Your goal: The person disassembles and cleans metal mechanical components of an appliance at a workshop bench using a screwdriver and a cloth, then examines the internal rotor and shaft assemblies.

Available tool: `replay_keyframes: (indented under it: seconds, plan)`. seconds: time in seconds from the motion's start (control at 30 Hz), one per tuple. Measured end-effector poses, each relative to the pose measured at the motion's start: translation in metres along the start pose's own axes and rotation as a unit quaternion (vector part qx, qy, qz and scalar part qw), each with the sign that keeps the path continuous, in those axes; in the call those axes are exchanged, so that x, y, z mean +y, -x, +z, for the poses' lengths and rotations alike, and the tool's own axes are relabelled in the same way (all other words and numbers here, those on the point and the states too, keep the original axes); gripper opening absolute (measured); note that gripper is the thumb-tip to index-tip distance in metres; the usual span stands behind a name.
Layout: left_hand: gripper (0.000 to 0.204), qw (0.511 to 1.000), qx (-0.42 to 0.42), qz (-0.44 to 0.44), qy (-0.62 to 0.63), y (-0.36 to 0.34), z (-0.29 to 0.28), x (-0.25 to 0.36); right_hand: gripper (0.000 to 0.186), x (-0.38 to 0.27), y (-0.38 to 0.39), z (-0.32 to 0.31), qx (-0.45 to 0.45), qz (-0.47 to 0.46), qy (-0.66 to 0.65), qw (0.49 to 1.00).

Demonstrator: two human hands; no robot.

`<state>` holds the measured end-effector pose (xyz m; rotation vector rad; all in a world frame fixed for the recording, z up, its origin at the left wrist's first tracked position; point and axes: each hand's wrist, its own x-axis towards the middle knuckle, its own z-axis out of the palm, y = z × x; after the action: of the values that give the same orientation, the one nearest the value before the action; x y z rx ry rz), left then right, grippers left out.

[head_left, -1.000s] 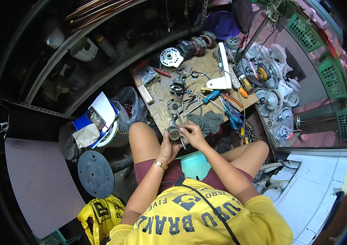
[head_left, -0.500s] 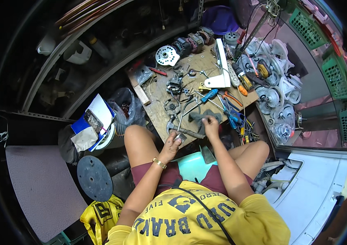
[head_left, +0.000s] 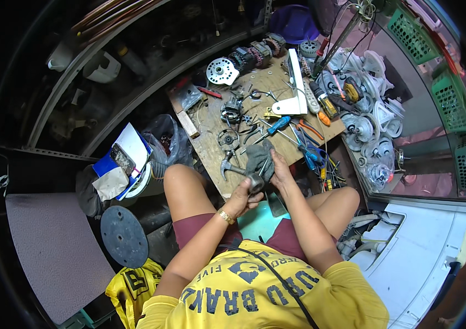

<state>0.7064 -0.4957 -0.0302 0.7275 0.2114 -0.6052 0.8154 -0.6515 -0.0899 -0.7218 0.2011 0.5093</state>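
Over the near edge of the wooden bench, my left hand point(head_left: 238, 201) is closed around a motor rotor point(head_left: 255, 183), a dull metal cylinder with a thin shaft pointing up and to the right. My right hand point(head_left: 281, 171) grips a dark grey rag point(head_left: 257, 158), which is bunched against the shaft. How far the rag wraps the shaft is hidden. Just left of the rag lies a hammer point(head_left: 226, 166), its handle partly covered by the rotor and rag. A round metal motor end cover point(head_left: 227, 140) rests beyond the hammer.
A blue-handled screwdriver point(head_left: 278, 125), orange-handled pliers point(head_left: 311, 130) and a white bracket point(head_left: 290, 106) lie on the bench point(head_left: 205, 159). Motor stators point(head_left: 259, 54) line its far edge. White motor parts point(head_left: 373, 123) are heaped at right. A turquoise stool point(head_left: 257, 222) shows between my legs.
My left hand has moved right and tipped the rotor's shaft rightward. My right hand has lifted the rag off the bench and brought it to the shaft.
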Motion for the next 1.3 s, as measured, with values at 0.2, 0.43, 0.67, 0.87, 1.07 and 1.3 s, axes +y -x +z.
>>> replay_keyframes:
  seconds: [0.2, 0.43, 0.67, 0.87, 1.07, 1.3]
  plan:
    - [0.055, 0.873, -0.116, 0.004, 0.474, 0.015, 0.004, 0.026, 0.034, -0.011, -0.016, 0.012, -0.02, -0.108, 0.155, 0.982]
    - [0.058, 0.927, -0.035, 0.116, 0.355, 0.054, -0.05, 0.073, 0.03, -0.017, -0.051, -0.007, 0.112, -0.167, 0.745, 0.636]
    - [0.058, 0.931, 0.021, 0.212, 0.297, 0.046, -0.089, 0.144, 0.039, -0.006, -0.245, 0.138, 0.051, -0.356, 0.713, 0.602]
    - [0.061, 0.91, 0.018, 0.236, 0.341, 0.032, -0.111, 0.176, 0.059, 0.029, -0.376, 0.219, 0.119, -0.266, 0.853, 0.434]
    - [0.062, 0.902, 0.023, 0.242, 0.356, 0.013, -0.127, 0.201, 0.053, 0.042, -0.412, 0.225, 0.157, -0.222, 0.848, 0.456]
    - [0.068, 0.903, 0.076, 0.235, 0.35, -0.001, -0.136, 0.203, 0.049, 0.004, -0.351, 0.215, -0.112, -0.331, 0.607, 0.714]
